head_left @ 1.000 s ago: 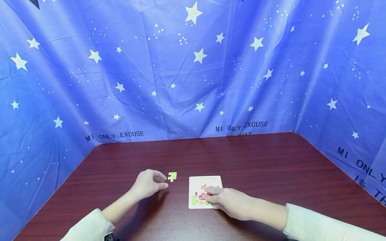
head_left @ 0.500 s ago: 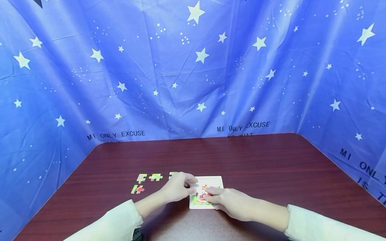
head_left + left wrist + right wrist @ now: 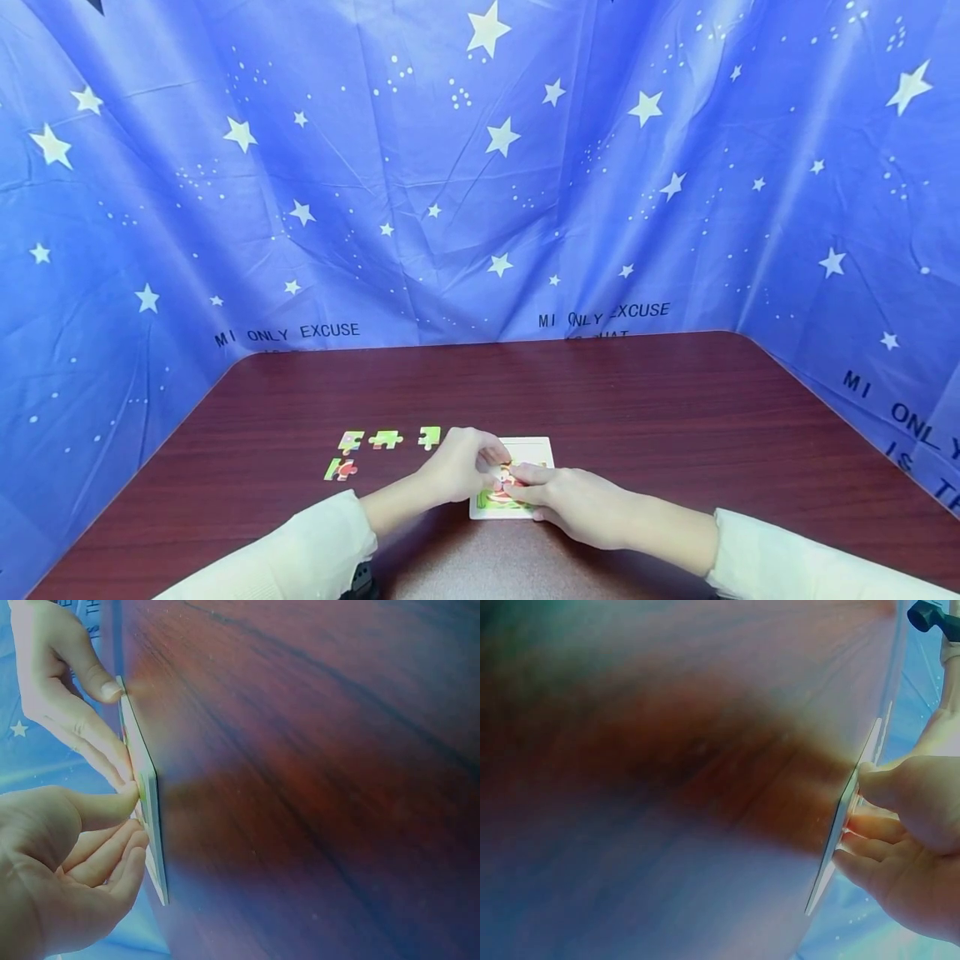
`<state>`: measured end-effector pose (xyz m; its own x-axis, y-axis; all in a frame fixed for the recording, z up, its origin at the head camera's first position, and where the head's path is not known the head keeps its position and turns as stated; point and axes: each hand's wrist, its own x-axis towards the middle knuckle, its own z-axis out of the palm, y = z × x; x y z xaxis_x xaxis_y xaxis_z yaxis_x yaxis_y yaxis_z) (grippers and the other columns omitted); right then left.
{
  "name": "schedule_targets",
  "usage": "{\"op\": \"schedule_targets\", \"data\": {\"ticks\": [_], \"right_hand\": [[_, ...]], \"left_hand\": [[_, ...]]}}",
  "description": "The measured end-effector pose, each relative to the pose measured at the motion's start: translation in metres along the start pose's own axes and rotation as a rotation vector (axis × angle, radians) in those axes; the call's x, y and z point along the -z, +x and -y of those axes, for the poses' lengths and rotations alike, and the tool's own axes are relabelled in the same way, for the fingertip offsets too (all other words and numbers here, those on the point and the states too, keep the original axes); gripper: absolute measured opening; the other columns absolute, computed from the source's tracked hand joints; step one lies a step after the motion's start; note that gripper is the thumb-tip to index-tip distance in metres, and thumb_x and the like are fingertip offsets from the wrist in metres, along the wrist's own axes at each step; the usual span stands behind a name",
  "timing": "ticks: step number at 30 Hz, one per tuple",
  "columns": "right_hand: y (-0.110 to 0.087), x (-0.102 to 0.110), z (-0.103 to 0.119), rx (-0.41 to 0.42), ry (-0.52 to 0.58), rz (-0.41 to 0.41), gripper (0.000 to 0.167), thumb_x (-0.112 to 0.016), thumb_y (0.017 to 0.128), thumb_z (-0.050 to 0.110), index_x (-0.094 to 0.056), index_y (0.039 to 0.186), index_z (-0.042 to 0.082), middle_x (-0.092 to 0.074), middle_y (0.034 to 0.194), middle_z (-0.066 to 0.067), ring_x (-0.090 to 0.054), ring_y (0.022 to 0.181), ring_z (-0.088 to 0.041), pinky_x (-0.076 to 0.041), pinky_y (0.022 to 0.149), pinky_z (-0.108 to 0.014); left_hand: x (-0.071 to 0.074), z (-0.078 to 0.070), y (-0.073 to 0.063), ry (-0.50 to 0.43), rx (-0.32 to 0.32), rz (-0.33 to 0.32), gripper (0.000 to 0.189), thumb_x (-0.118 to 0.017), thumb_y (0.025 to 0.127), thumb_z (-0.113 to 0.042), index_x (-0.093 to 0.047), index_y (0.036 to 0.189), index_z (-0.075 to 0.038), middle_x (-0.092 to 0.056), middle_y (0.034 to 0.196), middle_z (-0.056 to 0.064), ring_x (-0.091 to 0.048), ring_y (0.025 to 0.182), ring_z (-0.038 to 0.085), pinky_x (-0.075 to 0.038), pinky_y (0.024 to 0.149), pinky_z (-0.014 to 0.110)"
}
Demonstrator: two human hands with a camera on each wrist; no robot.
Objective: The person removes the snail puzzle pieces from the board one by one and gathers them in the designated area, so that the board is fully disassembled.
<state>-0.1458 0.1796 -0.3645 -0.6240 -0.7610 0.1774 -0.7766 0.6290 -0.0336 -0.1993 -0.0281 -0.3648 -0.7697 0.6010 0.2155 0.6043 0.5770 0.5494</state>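
A square jigsaw puzzle board (image 3: 531,444) with a pale frame and a red, green and white picture lies flat on the table. My left hand (image 3: 467,465) is over its left part, thumb and fingertips close together around a puzzle piece (image 3: 504,475) at the picture's surface, mostly hidden by the fingers. From the right, my right hand (image 3: 581,507) holds the board: its fingers lie across the picture, and the thumb (image 3: 110,691) is at the edge in the left wrist view. Fingers of both hands nearly meet over the picture.
Left of the board lie several loose puzzle pieces: a green one (image 3: 430,437), another green one (image 3: 386,439), a pink-and-green one (image 3: 350,441) and a red-and-green one (image 3: 341,470). The dark red wooden table (image 3: 637,400) backs onto a blue star-printed curtain (image 3: 420,167).
My left hand has moved right from beside the loose pieces onto the board, uncovering pieces it hid before. The right hand has stayed in place on the board.
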Motion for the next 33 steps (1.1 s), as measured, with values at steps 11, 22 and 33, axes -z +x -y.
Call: {"op": "schedule_targets", "data": {"ticks": [11,22,33], "right_hand": [[-0.007,0.005,0.001,-0.020,0.011,0.005,0.039,-0.062,0.091,0.015,-0.061,0.130,0.021,-0.059,0.137,-0.004,-0.068,0.106,-0.020,-0.057,0.080,-0.030],[-0.013,-0.004,0.007,0.054,-0.073,-0.127,0.035,-0.068,0.085,0.008,-0.067,0.120,0.013,-0.061,0.115,0.002,-0.065,0.083,-0.005,-0.051,0.067,-0.014],[-0.007,0.000,0.008,0.015,0.020,-0.065,0.034,-0.066,0.086,0.006,-0.067,0.121,0.010,-0.065,0.119,-0.004,-0.069,0.092,-0.014,-0.056,0.073,-0.021]], "left_hand": [[-0.002,-0.001,0.001,-0.014,0.008,-0.028,0.022,-0.078,0.067,0.008,-0.071,0.086,-0.001,-0.072,0.079,0.008,-0.065,0.073,0.013,-0.053,0.067,0.021],[-0.003,-0.003,0.002,-0.049,0.028,-0.023,0.024,-0.078,0.064,0.012,-0.069,0.083,-0.001,-0.071,0.077,0.009,-0.063,0.071,0.015,-0.049,0.063,0.015],[0.001,-0.004,0.009,-0.110,0.090,0.018,0.027,-0.081,0.062,0.012,-0.067,0.083,0.002,-0.068,0.078,0.011,-0.062,0.073,0.017,-0.048,0.064,0.014]]}}
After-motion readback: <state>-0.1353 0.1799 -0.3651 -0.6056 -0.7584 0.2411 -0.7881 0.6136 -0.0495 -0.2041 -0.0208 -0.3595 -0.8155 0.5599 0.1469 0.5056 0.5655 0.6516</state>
